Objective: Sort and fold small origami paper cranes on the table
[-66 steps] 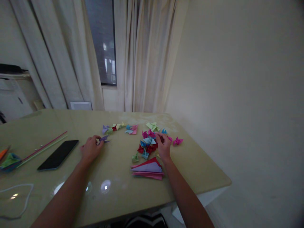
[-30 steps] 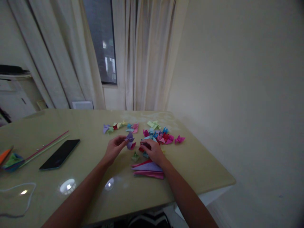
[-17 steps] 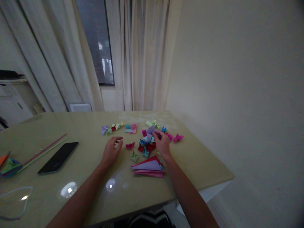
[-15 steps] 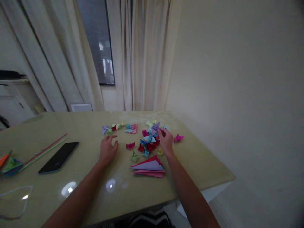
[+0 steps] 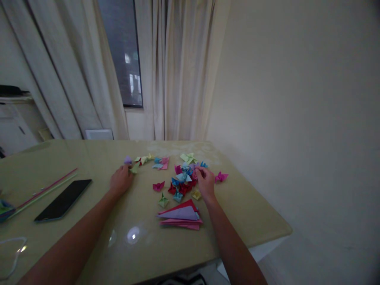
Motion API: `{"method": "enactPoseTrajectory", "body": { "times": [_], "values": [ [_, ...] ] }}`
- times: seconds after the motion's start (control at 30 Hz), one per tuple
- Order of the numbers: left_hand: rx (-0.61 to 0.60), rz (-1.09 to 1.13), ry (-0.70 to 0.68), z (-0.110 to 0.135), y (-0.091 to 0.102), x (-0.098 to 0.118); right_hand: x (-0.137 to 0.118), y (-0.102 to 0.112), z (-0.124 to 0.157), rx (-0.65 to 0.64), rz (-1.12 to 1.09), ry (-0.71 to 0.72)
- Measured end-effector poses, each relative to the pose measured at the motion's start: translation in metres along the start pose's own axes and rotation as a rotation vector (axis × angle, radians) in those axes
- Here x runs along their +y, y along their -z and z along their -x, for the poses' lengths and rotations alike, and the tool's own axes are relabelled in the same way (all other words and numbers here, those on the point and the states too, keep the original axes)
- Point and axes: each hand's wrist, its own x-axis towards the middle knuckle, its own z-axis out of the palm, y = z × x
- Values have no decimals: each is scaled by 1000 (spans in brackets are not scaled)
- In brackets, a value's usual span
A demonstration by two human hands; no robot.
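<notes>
My right hand point(image 5: 206, 182) is over a pile of small folded-paper pieces, thumb and fingertips pinched at a purple origami piece point(image 5: 194, 166), which is partly hidden among the others. Around it lie a light blue origami piece point(image 5: 184, 177), red ones point(image 5: 184, 187) and a light green one point(image 5: 189, 158). My left hand point(image 5: 121, 180) reaches to the far left group, its fingers closed at a light green origami piece point(image 5: 134, 169). A lilac piece point(image 5: 127, 160) shows just beyond those fingertips, which are partly hidden.
Nearer me lies a stack of folded paper cones point(image 5: 180, 214). A magenta piece point(image 5: 221, 177) sits right of the pile. On the left are a black phone point(image 5: 63, 200), thin pink and green sticks point(image 5: 47, 192) and a white cable point(image 5: 14, 257). A wall point(image 5: 297, 118) borders the right.
My left hand has moved left and away from me, from bare table to the lilac and green pieces, its fingers closing. My right hand has lowered the purple piece into the pile.
</notes>
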Motion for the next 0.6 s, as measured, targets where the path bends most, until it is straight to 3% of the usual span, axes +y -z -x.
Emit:
{"method": "enactPoseTrajectory", "body": {
  "times": [0.2,0.3,0.43,0.6],
  "values": [
    [26,83,-94,28,9,-3,-14,-15,14,-95,-21,19],
    [120,118,-203,38,13,9,-21,-23,24,-198,-7,58],
    [297,206,-584,52,16,38,-28,-31,36,-378,-16,82],
    [257,313,-983,77,13,73,-33,-38,46,-580,-101,68]
  ]
}}
